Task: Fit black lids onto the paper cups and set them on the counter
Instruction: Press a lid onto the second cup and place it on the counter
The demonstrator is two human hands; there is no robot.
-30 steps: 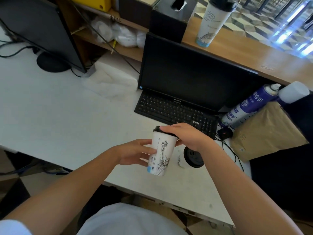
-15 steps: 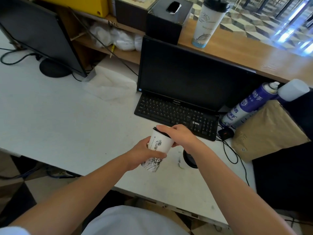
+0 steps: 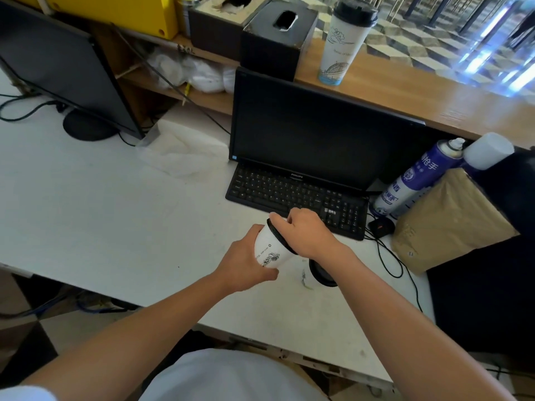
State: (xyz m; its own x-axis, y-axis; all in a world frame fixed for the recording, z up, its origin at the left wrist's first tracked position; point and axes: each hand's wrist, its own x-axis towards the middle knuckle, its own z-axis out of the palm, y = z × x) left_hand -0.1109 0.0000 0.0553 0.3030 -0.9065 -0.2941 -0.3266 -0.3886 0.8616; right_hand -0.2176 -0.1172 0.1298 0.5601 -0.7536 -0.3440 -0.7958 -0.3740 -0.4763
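My left hand (image 3: 246, 264) grips the cup (image 3: 270, 251), probably light and easily crushed, around its wall, while my right hand (image 3: 307, 233) clasps the lid (image 3: 278, 235) by its rim.

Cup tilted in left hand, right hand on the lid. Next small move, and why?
Probably press the right hand down round the black lid to finish seating it: the left hand grips the tilted paper cup above the desk, the right hand curls over the lid, and its fit cannot be seen.
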